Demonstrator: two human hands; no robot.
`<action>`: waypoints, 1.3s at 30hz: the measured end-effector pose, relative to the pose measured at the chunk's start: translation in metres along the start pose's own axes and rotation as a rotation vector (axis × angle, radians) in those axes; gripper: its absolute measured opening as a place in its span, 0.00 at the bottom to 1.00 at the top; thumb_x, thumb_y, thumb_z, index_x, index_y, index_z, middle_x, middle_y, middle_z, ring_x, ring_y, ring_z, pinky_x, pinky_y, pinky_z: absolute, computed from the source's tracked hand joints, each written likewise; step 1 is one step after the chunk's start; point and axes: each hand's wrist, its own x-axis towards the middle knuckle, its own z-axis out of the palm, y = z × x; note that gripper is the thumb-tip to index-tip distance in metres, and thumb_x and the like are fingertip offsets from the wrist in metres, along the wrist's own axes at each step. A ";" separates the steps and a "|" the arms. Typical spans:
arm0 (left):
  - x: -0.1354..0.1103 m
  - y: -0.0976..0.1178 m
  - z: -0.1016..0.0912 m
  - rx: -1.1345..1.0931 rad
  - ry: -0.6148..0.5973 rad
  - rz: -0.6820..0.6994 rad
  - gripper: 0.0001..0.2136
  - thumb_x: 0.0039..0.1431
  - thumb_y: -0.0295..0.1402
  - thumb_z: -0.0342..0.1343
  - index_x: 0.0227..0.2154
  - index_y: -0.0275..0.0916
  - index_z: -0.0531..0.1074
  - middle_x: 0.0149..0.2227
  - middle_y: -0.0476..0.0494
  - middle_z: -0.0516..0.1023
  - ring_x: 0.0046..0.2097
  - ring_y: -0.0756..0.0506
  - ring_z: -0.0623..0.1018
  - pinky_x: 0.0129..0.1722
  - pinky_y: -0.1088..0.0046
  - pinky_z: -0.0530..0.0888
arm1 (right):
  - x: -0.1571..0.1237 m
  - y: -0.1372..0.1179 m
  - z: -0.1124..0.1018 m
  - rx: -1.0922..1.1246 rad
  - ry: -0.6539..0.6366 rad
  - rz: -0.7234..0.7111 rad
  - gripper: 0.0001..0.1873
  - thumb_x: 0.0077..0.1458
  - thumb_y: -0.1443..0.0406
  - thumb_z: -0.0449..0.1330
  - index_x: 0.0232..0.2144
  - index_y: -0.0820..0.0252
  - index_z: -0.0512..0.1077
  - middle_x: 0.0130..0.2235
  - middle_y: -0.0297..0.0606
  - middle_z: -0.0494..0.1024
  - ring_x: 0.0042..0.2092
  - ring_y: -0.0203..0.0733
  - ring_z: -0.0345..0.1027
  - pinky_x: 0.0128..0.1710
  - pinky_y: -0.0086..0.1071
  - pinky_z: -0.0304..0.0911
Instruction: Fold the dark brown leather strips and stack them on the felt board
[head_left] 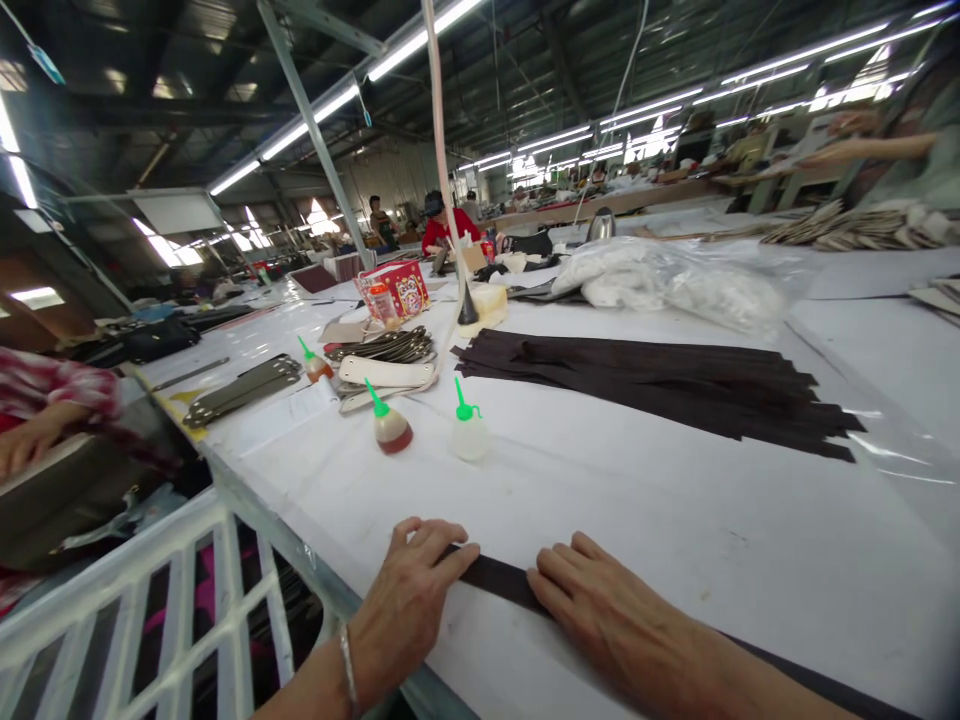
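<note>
A long dark brown strip (504,580) lies along the front of the white table, running toward the lower right. At its left end, my left hand (412,585) is closed, thumb and fingers pinching the strip. My right hand (592,590) has its fingers curled and pressed together on the strip a short way to the right. That forearm hides part of the strip, which shows again in the lower right corner. Beyond my hands stand a clear squeeze bottle (469,432) with a green nozzle and another bottle (392,428) holding reddish-brown liquid.
A pile of dark strips (652,385) lies at the right of the table (600,490). Farther left are stacked straps (382,375) and a third bottle (316,365). A white plastic crate (225,630) stands beside the table edge. A co-worker's hand (45,435) is at far left.
</note>
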 end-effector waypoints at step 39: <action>0.020 0.031 0.037 0.039 -0.160 0.242 0.28 0.56 0.17 0.41 0.60 0.40 0.59 0.47 0.41 0.72 0.45 0.42 0.71 0.46 0.61 0.74 | -0.078 0.014 -0.036 -0.032 -0.042 0.045 0.12 0.55 0.78 0.52 0.41 0.65 0.67 0.35 0.38 0.66 0.33 0.42 0.55 0.42 0.37 0.53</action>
